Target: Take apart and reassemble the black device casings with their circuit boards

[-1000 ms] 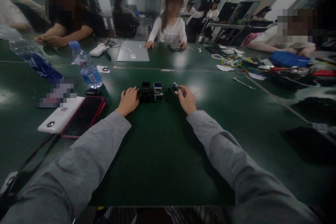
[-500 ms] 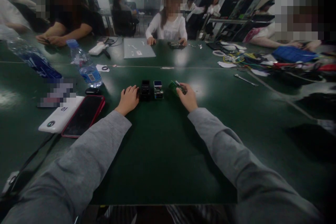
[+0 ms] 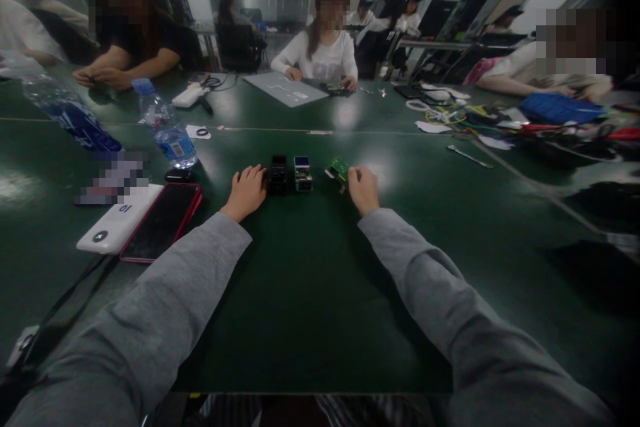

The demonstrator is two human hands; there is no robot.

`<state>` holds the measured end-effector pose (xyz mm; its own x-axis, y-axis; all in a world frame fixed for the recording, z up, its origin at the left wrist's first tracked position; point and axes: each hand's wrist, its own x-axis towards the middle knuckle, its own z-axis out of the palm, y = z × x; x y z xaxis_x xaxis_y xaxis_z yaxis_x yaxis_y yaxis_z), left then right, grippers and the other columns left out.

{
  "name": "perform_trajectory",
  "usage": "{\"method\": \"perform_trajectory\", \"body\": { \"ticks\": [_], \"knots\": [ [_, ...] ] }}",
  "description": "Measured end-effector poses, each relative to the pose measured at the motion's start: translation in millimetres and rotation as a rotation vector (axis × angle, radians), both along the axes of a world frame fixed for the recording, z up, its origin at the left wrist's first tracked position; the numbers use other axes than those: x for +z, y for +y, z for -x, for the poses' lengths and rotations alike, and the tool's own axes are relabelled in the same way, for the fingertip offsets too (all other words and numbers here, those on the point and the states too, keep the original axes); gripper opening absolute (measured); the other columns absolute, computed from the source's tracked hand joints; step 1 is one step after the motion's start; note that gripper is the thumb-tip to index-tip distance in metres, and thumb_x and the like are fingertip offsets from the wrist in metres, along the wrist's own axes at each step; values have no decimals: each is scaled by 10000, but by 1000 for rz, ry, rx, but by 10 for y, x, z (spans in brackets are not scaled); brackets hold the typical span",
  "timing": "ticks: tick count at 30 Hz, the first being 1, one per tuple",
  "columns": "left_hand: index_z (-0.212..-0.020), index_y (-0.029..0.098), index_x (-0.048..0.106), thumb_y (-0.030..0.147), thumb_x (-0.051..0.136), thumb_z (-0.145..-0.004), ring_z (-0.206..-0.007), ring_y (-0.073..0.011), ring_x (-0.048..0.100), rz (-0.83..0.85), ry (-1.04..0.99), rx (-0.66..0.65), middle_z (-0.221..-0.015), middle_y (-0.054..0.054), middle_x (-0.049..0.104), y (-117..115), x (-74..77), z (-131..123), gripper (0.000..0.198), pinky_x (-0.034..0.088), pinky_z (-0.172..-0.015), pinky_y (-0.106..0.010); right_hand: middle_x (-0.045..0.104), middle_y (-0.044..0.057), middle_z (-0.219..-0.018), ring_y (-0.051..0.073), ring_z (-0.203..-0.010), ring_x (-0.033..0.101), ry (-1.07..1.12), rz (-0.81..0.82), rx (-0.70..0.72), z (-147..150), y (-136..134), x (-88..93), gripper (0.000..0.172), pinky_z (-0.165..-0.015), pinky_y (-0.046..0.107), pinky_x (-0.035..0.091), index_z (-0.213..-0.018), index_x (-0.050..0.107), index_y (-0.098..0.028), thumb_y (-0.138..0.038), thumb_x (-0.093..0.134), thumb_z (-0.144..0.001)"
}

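Pinching green circuit board (image 3: 340,169) in fingers of right hand (image 3: 364,188), mostly to their left. Resting left hand (image 3: 245,193) on worktop (image 3: 310,293) with fingers loosely spread. Just right of them: black device (image 3: 279,173), then screened device (image 3: 303,175).

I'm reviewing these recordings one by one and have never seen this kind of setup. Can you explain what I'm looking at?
There's no machine here: a person works with two bare hands. One camera, worn on the head, takes every picture, looking forward and down.

The right hand holds a green circuit board. The left hand rests, fingers spread, beside a small black device; whether they touch is hard to tell. Between that device and the board stands a small device with a screen.

On the green table are also a red-edged phone, a blue-capped bottle and a wrench. Other people sit beyond.
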<state>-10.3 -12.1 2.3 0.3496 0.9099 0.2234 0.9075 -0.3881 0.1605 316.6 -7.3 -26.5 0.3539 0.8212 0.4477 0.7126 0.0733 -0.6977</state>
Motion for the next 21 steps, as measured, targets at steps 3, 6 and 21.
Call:
{"method": "perform_trajectory", "body": {
  "ticks": [3, 6, 21],
  "knots": [
    [-1466, 156, 471, 229, 402, -995, -1458, -319, 371, 1, -8, 9, -1573, -137, 432, 18, -23, 5, 482, 304, -1188, -572, 678, 166, -1056, 309, -1051, 596, -3, -29, 26, 34, -42, 24, 574, -1023, 539, 422, -1061, 652, -168, -677, 421, -931],
    [-1461, 153, 478, 235, 398, -999, -1455, -321, 376, -5, -11, 11, -1567, -134, 442, 28, -37, 6, 476, 310, -1187, -570, 642, 192, -1199, 327, -1139, 577, -49, -60, 102, 80, -94, 52, 642, -1027, 518, 446, -1226, 606, -140, -671, 575, -866],
    [-1442, 124, 493, 239, 377, -1018, -1445, -317, 394, -12, -1, 18, -1561, -130, 453, 12, -21, 1, 455, 336, -1180, -550, 691, 159, -1164, 345, -1054, 660, -168, 213, 55, -1176, -1197, 84, 620, -907, 488, 529, -1244, 648, -234, -631, 670, -768]
  ]
}}
